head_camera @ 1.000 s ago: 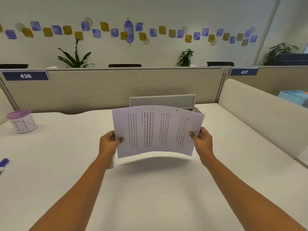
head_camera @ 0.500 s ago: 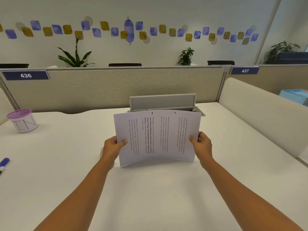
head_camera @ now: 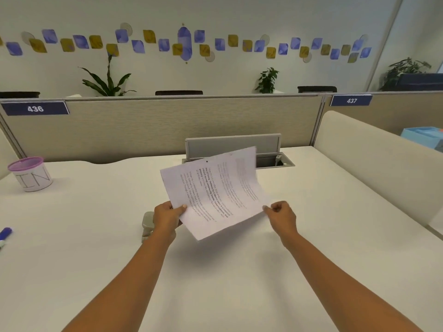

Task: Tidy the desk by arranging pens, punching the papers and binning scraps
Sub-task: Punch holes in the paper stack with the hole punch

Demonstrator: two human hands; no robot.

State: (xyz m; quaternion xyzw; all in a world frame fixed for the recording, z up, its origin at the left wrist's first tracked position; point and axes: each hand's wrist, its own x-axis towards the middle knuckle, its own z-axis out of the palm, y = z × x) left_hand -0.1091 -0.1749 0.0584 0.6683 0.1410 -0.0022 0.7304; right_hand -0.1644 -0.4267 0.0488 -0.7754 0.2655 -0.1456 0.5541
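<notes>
Both hands hold the papers (head_camera: 215, 192) in the air over the white worktop (head_camera: 96, 248). The sheets are tilted, far edge toward the open cable hatch (head_camera: 273, 161), with a punched hole showing near that edge. Left hand (head_camera: 167, 218) grips the near-left edge, thumb on top. Right hand (head_camera: 281, 215), fingers curled, pinches the right corner. A grey hole punch (head_camera: 146, 224) sits on the worktop just behind the left hand, partly hidden. Pink-rimmed cup (head_camera: 32, 176) is far left, with a purple pen (head_camera: 5, 234) at the left edge.
</notes>
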